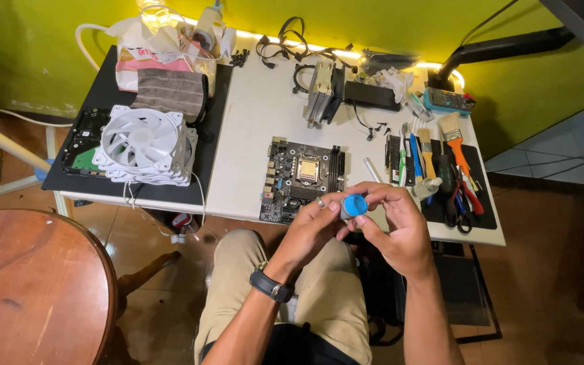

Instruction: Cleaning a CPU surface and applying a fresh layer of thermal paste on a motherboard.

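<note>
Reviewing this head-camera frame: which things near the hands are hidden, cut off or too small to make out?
- Small blue-capped item: head view; the left hand and right hand cover all but its round blue top.
- Motherboard: its near edge is hidden behind the left hand.
- Hard drive: mostly covered by the stacked white fans.
- Tools on the black mat: too small and crowded to separate fully.
- Round wooden table: cut off by the left edge.

Head camera looks steeply down, near, onto white table [251, 135].

A yellow-green wall [373, 17] backs the white table [251, 135], lit by a glowing strip [285, 42]. Brown tiled floor [542, 270] lies below. A round wooden table [35, 284] stands nearby.
</note>
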